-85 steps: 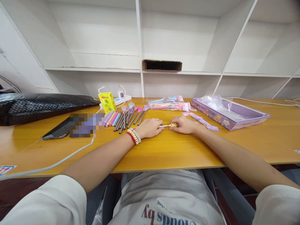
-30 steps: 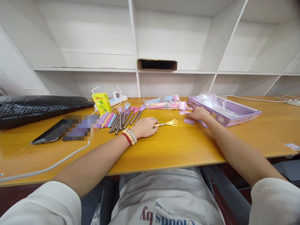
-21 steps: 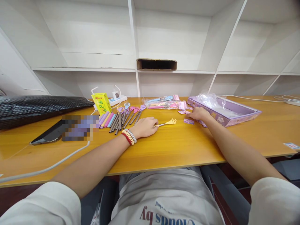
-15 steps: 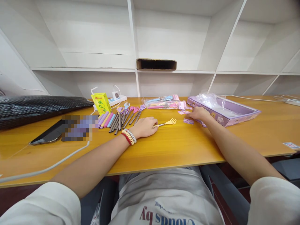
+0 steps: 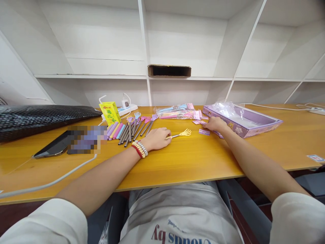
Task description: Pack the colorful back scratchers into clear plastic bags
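Note:
My left hand (image 5: 159,138) rests on the table, its fingers closed round the handle of a small back scratcher with a yellow claw head (image 5: 186,132). The claw points right, and a short metal shaft shows between it and the fingers. To the right, my right hand (image 5: 215,124) is closed in a pinch at the small purple printed cards (image 5: 196,122), its fingertips on one of them. Another purple card (image 5: 204,132) lies just in front of these fingertips. Left of my left hand lie several metal back scratcher rods with coloured claws (image 5: 137,116) and several pastel handle sleeves (image 5: 115,130).
A purple box (image 5: 259,130) with clear plastic bags stands beside my right hand. Bagged back scratchers (image 5: 176,113) lie at the back. At left are a yellow drink carton (image 5: 109,113), a phone (image 5: 53,145), a white cable (image 5: 76,171) and a black bubble-wrap parcel (image 5: 45,118).

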Action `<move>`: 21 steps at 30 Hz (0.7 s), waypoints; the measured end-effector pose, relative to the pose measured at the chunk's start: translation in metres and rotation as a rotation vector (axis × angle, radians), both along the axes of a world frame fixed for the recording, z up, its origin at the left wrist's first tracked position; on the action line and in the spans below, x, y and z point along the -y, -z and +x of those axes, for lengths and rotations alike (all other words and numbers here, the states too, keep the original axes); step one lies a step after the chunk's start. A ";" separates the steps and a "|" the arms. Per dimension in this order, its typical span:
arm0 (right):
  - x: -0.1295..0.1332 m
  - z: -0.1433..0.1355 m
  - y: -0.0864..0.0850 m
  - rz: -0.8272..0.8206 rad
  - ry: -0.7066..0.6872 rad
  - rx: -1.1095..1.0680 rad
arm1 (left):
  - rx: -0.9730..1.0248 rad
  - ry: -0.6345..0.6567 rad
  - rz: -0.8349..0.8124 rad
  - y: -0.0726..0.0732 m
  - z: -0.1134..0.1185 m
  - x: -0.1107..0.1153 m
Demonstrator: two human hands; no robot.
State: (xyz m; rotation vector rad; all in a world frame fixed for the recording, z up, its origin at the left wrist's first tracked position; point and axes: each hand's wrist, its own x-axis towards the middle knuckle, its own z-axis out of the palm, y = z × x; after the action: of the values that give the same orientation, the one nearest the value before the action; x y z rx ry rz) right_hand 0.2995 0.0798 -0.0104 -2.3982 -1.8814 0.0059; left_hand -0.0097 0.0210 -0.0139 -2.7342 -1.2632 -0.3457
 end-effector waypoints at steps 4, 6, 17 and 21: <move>-0.002 0.002 0.001 0.017 0.003 -0.006 | -0.003 0.001 -0.001 0.000 0.000 0.000; -0.003 0.003 0.001 0.027 0.009 -0.007 | -0.009 0.003 0.000 0.000 0.000 -0.001; 0.000 0.000 0.000 -0.017 0.025 -0.001 | -0.017 0.001 -0.001 0.000 -0.001 0.000; 0.002 -0.002 0.000 0.018 0.015 -0.001 | -0.009 0.002 -0.005 0.001 -0.002 0.000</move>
State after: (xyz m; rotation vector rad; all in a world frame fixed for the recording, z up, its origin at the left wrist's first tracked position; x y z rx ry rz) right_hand 0.2980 0.0783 -0.0104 -2.4000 -1.8556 -0.0104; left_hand -0.0113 0.0214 -0.0147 -2.7383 -1.2607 -0.3312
